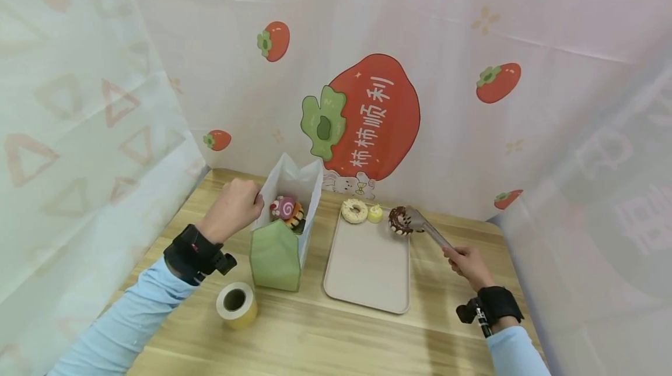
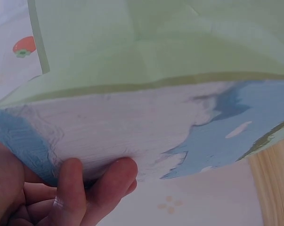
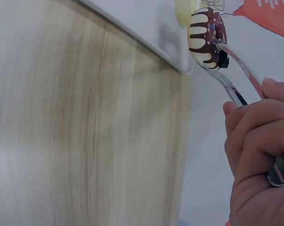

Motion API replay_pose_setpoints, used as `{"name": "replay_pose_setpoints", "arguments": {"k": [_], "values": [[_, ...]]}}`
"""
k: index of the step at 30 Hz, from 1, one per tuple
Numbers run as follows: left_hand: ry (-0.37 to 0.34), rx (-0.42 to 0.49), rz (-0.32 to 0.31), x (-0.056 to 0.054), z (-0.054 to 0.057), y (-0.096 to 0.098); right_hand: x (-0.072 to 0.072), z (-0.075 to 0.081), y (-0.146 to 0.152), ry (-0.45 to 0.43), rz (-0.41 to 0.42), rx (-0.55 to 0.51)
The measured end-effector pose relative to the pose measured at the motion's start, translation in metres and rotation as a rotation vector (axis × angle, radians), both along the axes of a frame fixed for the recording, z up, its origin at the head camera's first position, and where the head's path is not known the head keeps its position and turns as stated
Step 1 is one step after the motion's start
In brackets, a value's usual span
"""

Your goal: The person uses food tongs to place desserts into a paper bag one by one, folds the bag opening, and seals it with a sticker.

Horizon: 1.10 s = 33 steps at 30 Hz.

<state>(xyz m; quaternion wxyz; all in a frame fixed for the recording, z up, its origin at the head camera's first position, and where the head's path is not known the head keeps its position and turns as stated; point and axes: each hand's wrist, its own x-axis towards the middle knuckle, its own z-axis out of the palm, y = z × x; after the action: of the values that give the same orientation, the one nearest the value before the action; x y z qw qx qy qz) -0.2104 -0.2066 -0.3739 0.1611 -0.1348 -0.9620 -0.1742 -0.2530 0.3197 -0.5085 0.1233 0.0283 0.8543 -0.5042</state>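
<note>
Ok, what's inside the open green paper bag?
In the green paper bag: a purple pastry with a white swirl and, beside it, an orange and dark striped piece. The bag's front and these pieces cover the bottom, so what lies underneath can't be seen.

Bright, diffuse light casts soft, blurry-edged shadows on the table.

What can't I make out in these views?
Head view: inner bottom of the bag, hidden by its front and the pastries.
Left wrist view: rest of the left hand, cut off by the frame edges.
Right wrist view: part of the tongs, covered by the right hand.
Right wrist view: part of the yellow cake, cut off by the top edge.
</note>
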Motion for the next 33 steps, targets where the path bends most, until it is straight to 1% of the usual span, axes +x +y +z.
{"name": "replay_pose_setpoints", "arguments": {"k": [2,5,9,13,18,21,25,28,31,33], "values": [[0.02,-0.015,-0.001,0.0,0.001,-0.001,0.005,0.006,0.0,0.001,-0.011,-0.038],[0.04,-0.035,0.001,0.0,0.002,-0.002,0.012,0.017,0.0,0.003,-0.006,-0.089],[0.042,-0.032,0.006,0.0,0.004,-0.003,0.02,0.035,-0.004,0.006,-0.003,-0.14],[0.04,-0.03,0.006,0.0,0.006,-0.004,0.028,0.054,-0.015,0.052,0.023,-0.159],[0.031,-0.022,0.004,0.0,0.006,-0.005,0.035,0.083,-0.038,0.141,0.116,-0.152],[0.035,-0.027,0.006,0.0,0.005,-0.004,0.037,0.099,-0.054,0.174,0.173,-0.143],[0.042,-0.031,0.0,-0.002,0.004,-0.002,0.037,0.117,-0.074,0.2,0.251,-0.171],[0.034,-0.025,-0.006,-0.002,0.003,0.0,0.037,0.128,-0.089,0.214,0.31,-0.185],[0.025,-0.018,-0.01,-0.003,0.002,0.001,0.035,0.142,-0.106,0.217,0.355,-0.154],[0.023,-0.01,-0.011,-0.003,0.001,0.001,0.033,0.153,-0.119,0.217,0.38,-0.113]]}}
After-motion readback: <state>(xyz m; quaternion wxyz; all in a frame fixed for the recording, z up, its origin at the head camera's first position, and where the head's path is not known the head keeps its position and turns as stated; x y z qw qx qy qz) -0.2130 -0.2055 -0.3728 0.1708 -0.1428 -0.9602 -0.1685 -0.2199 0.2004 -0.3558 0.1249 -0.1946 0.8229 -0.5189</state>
